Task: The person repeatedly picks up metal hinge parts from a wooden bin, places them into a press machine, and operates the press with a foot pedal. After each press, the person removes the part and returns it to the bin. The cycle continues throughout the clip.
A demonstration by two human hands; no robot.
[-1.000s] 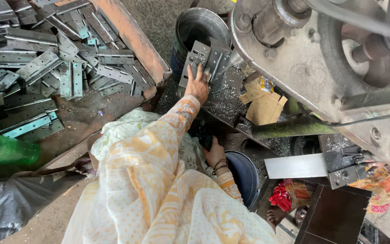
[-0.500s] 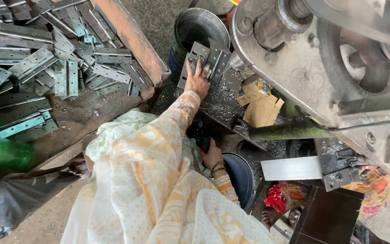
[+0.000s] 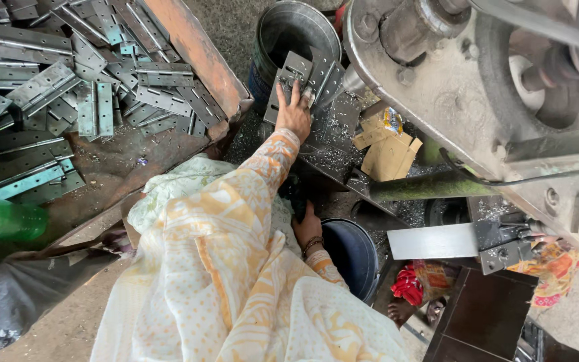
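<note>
Upper centre of the frame: the left hand (image 3: 294, 112) lies palm-down, fingers spread, on a small stack of grey metal hinge plates (image 3: 296, 75) leaning on the dark machine bed (image 3: 330, 151), pressing rather than gripping them. Just above the plates stands a steel bucket (image 3: 295, 30); its inside is dark and the contents cannot be made out. Upper left, a rust-coloured tray (image 3: 196, 50) with a raised orange edge holds a loose heap of hinges (image 3: 68, 87), flat and overlapping, some with a bluish tint. Centre of the frame, the right hand (image 3: 308, 231), bangles at the wrist, reaches down into the shadow under the machine bed; the fingers are hidden, so whether it holds anything cannot be told. Just right of it sits a dark blue bucket (image 3: 353, 255), interior in shadow, contents unseen. Metal filings are scattered over the machine bed, with folded brown cardboard scraps (image 3: 390, 154) to the right. A green bottle (image 3: 1, 218) lies at the left edge. The large grey press (image 3: 477, 87) fills the upper right.
</note>
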